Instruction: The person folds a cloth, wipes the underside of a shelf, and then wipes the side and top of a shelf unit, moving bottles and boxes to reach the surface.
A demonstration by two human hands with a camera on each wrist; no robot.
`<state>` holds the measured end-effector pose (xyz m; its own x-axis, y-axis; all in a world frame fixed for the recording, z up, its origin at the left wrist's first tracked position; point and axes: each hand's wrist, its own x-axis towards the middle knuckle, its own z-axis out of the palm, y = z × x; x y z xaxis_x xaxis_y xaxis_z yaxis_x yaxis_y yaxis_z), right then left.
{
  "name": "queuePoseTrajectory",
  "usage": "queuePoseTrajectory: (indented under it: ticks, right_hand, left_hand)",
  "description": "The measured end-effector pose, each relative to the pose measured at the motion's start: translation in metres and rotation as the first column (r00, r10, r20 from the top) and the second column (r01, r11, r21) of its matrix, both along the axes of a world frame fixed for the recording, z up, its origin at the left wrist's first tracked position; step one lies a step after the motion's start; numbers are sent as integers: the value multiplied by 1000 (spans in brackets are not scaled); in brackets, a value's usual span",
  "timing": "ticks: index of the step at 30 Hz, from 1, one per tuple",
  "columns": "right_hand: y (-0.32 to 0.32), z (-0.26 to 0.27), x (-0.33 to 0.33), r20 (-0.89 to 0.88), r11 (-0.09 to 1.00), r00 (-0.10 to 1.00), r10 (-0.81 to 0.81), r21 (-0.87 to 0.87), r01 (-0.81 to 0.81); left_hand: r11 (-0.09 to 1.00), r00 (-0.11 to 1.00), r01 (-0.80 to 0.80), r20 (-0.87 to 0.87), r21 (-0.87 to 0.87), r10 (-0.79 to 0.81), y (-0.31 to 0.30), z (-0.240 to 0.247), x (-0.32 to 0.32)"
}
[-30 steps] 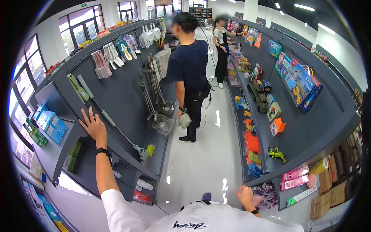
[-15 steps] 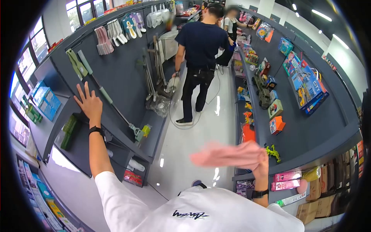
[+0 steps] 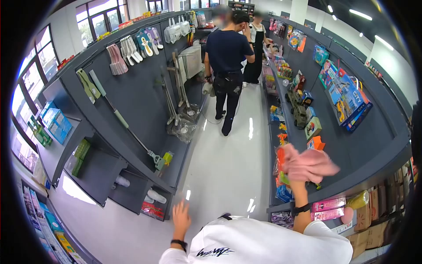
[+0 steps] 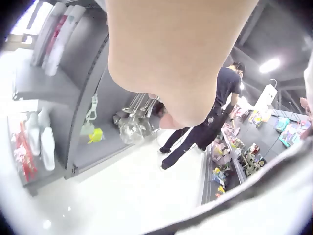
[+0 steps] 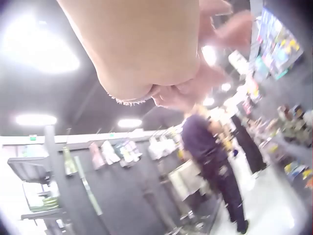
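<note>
A pink cloth [image 3: 310, 163] is gripped in my right hand [image 3: 300, 188], raised beside the right-hand shelving in the head view. The cloth hangs over the fingers and hides most of them. It overlaps the orange box [image 3: 315, 143] and the yellow-green toy on the shelf behind. In the right wrist view the fingers [image 5: 220, 29] are blurred. My left hand [image 3: 180, 217] is low by my body over the floor, fingers loosely extended, holding nothing. Nearest to it is the low left shelf, with white rolled items [image 3: 156, 196] and red packets [image 3: 152, 210].
A person in a dark shirt [image 3: 228, 53] stands up the aisle, and another in black overalls [image 3: 254, 57] beyond. Mops [image 3: 121, 119] and brushes line the left panel [image 3: 143, 97]. A toy truck [image 3: 295, 110] and large toy boxes [image 3: 345, 97] are on the right. Stacked cartons [image 3: 373, 235] lie lower right.
My left hand has dropped from the upper left shelf edge to beside my body. The right hand has swung the pink cloth up and rightward. The person in the dark shirt is farther away.
</note>
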<state>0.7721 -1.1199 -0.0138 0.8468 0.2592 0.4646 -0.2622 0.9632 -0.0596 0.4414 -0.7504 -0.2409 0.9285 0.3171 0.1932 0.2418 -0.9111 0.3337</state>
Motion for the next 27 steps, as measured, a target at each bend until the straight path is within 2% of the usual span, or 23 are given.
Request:
queuePoseTrajectory:
  ticks: [1,2,3,4,5,6,8,11,12,13,15,16,17,18,19,20,21,22,23,24,25,26,27]
  right_hand:
    - [6,-7,-2,44,910,976,-214,-355,215]
    - [13,-18,-9,299,514,903,-307,-747,422]
    - [19,-30,-21,573,112,795,-199,-793,599]
    - [27,-47,-33,780,-199,626,21,-610,767]
    - [34,-65,-40,830,-281,533,162,-480,831]
    - [41,-80,-45,835,-329,494,242,-408,852]
    - [43,-91,-50,818,-412,510,265,-382,827]
    - [44,-81,-62,795,-424,581,175,-472,773]
    - [49,-79,-70,824,-284,544,161,-489,825]
    - [46,-75,-71,820,-283,551,154,-497,820]
    - [44,-43,-62,891,-116,440,114,-428,896]
    - [38,-48,-57,891,-113,442,108,-431,895]
    - [27,-61,-55,529,-1,849,-7,-849,529]
    - [16,-60,-54,276,82,961,-13,-958,276]
    - [5,-58,-54,-1,157,999,-38,-988,5]
    - [-11,-32,-60,456,-60,889,36,-887,457]
    - [-29,-15,-70,777,-223,599,195,-559,798]
    - [-46,-10,-76,765,-228,614,194,-574,787]
    - [-63,-6,-74,624,63,771,-127,-770,635]
    - [-77,-1,-73,337,406,872,-355,-785,469]
    - [-89,3,-75,333,409,872,-359,-784,468]
    - [-100,6,-77,-4,590,885,-465,-747,306]
    - [-113,4,-83,-353,757,805,-477,-630,172]
  left_hand:
    - [1000,1000,3,12,2,-3,-16,-6,-5]
    - [992,998,-67,-2,-107,67,-33,-6,-14]
    - [967,990,-138,-29,-215,135,-45,-7,-19]
    - [967,990,-138,-31,-215,134,-52,-4,-19]
    - [946,983,-181,-8,-269,186,-57,0,-18]
    - [922,971,-221,12,-318,237,-57,3,-19]
    - [917,959,-243,63,-317,276,-55,8,-16]
    - [875,908,-298,168,-382,383,-54,14,-7]
    - [841,875,-324,199,-434,441,-55,16,-9]
    - [844,878,-326,195,-426,437,-56,18,-10]
    - [706,845,-421,39,-569,534,-61,29,3]
    - [710,845,-422,41,-563,534,-65,31,13]
    - [733,854,-400,67,-549,516,-68,29,19]
    - [754,862,-378,94,-537,499,-72,31,23]
    - [755,859,-380,97,-535,502,-77,33,32]
    - [766,878,-342,106,-544,467,-85,36,41]
    - [776,898,-307,102,-551,428,-95,37,40]
    - [777,902,-314,84,-546,423,-106,37,37]
    - [818,929,-260,97,-513,356,-115,37,42]
    - [854,951,-202,112,-479,287,-124,37,46]
    - [857,952,-201,111,-475,285,-132,37,45]
    - [877,976,-135,92,-460,199,-140,37,44]
    - [890,992,-71,62,-450,111,-152,41,39]
